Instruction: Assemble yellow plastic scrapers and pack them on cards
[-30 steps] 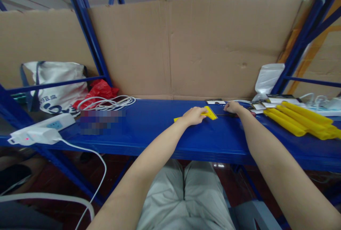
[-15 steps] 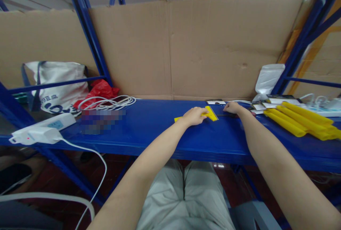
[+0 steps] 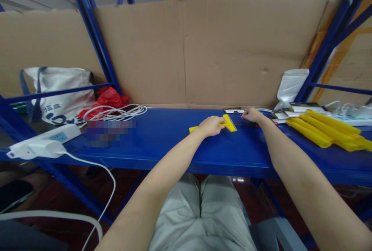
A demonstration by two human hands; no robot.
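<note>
My left hand (image 3: 212,126) is closed around the handle of a yellow scraper (image 3: 229,123), whose wide head with a thin pale blade edge points right. The handle's other end shows left of my fingers, low over the blue shelf top (image 3: 162,134). To the right, my right hand (image 3: 252,115) has its fingers pinched together near the blade; anything between them is too small to make out. Beneath that wrist lies a thin-shafted tool with a dark red handle (image 3: 274,123), partly covered. A small white-and-black card (image 3: 234,111) rests behind the hands.
Several yellow rolled pieces (image 3: 328,128) lie at the right, beside white packets (image 3: 280,116) and a white pouch (image 3: 290,86). A cardboard panel (image 3: 226,53) closes the back. Leftward are coiled white cable (image 3: 124,112), a red bag (image 3: 109,99), a cloth bag (image 3: 64,92) and a power strip (image 3: 66,132).
My right hand has shifted slightly up and left, its fingers still pinched. The left hand keeps its hold on the scraper. The whole view has drifted a little.
</note>
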